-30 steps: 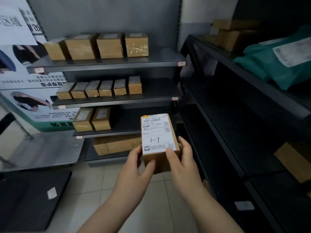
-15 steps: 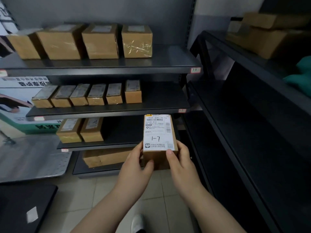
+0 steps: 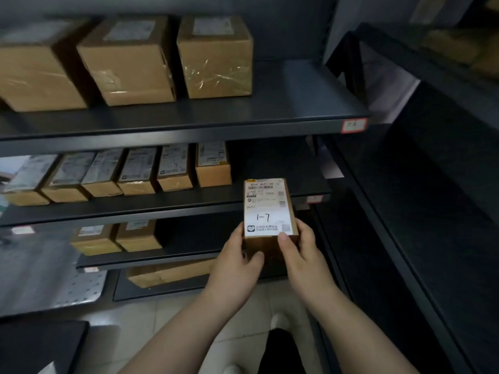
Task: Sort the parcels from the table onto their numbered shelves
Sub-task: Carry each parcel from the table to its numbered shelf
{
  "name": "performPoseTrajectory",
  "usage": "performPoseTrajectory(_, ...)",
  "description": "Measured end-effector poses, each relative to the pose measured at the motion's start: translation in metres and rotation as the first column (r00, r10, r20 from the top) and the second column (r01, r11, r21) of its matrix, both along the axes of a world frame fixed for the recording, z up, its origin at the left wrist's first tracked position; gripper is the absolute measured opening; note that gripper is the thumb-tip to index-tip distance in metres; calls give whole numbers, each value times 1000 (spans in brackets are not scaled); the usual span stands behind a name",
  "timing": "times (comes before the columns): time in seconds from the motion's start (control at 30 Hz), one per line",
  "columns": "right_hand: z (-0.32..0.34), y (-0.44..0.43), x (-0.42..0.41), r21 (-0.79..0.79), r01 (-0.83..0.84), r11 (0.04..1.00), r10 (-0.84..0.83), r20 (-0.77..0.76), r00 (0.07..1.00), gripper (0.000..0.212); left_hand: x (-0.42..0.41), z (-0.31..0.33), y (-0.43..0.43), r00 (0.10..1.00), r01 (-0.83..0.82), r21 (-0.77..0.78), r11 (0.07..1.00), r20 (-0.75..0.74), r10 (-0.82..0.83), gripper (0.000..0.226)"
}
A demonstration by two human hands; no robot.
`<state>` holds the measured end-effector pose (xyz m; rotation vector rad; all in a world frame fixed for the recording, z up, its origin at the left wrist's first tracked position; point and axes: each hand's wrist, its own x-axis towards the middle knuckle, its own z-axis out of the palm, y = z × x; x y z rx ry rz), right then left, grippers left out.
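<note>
A small brown parcel (image 3: 267,209) with a white label marked "1-7" is held up in front of the second shelf (image 3: 162,203). My left hand (image 3: 237,263) grips its lower left side, thumb across the front. On its lower right side my right hand (image 3: 302,257) grips it, with the thumb on the label's bottom edge. A row of several similar small parcels (image 3: 172,171) lies on that second shelf, left of the held parcel. The shelf's right part, behind the held parcel, is bare.
Three larger boxes (image 3: 216,58) stand on the top shelf (image 3: 297,103), which has a red tag (image 3: 353,125) at its right end. Two parcels (image 3: 137,236) sit on the third shelf, a long box (image 3: 167,273) below. A dark rack (image 3: 432,184) runs along the right.
I have come closer to the shelves, which now fill the view. The parcel in both hands has risen from the third shelf's level to the second shelf's front edge.
</note>
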<state>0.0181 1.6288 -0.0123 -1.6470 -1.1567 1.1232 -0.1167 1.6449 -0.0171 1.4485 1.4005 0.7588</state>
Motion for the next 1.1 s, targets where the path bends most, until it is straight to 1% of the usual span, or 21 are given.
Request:
performPoseTrajectory(0.17, -21, 63, 13, -61, -23, 998, 24, 15, 1000, 50, 13, -12, 59, 998, -62, -67, 996, -30, 60, 57)
performPoseTrajectory(0.3, -36, 107, 25, -129, -90, 988, 93, 16, 996, 47, 25, -28, 97, 990, -134, -183, 974, 14, 139, 56)
performPoseTrajectory(0.43, -54, 145, 33, -182, -131, 975, 138, 30, 990, 52, 35, -45, 128, 982, -174, -214, 961, 37, 185, 56)
performPoseTrajectory(0.57, -66, 170, 36, -196, -155, 968, 165, 34, 986, 56, 41, -58, 145, 974, -190, -252, 949, 69, 214, 63)
performPoseTrajectory(0.7, -71, 187, 38, -183, -186, 965, 192, 17, 981, 51, 42, -63, 159, 977, -191, -245, 951, 49, 209, 68)
performPoseTrajectory(0.83, -67, 185, 42, -162, -220, 962, 232, 60, 971, 59, 35, -56, 163, 986, -157, -148, 976, 25, 163, 62)
performPoseTrajectory(0.93, -58, 163, 43, -139, -219, 966, 243, 184, 952, 62, 28, -54, 150, 990, -130, -41, 991, -61, 127, 69)
performPoseTrajectory(1.0, -54, 143, 43, -94, -268, 959, 284, 321, 903, 64, 24, -53, 135, 974, -66, 61, 996, -215, 78, 77)
performPoseTrajectory(1.03, -52, 134, 42, -61, -308, 949, 307, 399, 864, 65, 24, -52, 127, 944, -7, 100, 995, -328, 40, 78)
performPoseTrajectory(1.07, -52, 125, 40, -34, -352, 935, 324, 481, 815, 66, 24, -52, 120, 892, 67, 126, 990, -451, -3, 78)
performPoseTrajectory(1.1, -52, 118, 37, -18, -391, 920, 335, 552, 764, 66, 24, -51, 113, 820, 142, 139, 980, -572, -38, 78)
